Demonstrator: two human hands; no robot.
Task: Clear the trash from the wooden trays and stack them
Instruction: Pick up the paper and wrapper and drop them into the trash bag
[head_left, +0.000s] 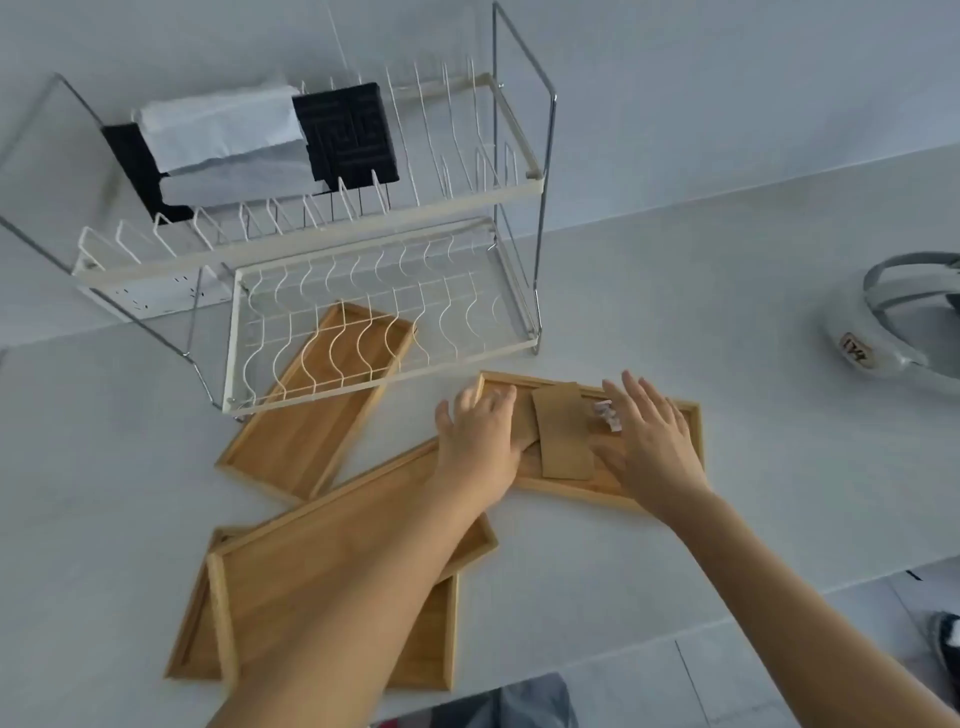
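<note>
Trash remains: a cardboard piece (563, 431) and a crumpled wrapper (607, 415) lie in the wooden tray (691, 431) right of centre. The left hand (480, 431) and right hand (649, 441) hover there, each grip released. Three trays sit unstacked lower left, two overlapping.

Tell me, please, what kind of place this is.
Probably a kitchen counter, or a mock-up of one: a two-tier wire dish rack stands on a pale countertop against a plain wall, with wooden trays spread before it. No sink or tap shows, so I cannot be sure.
</note>
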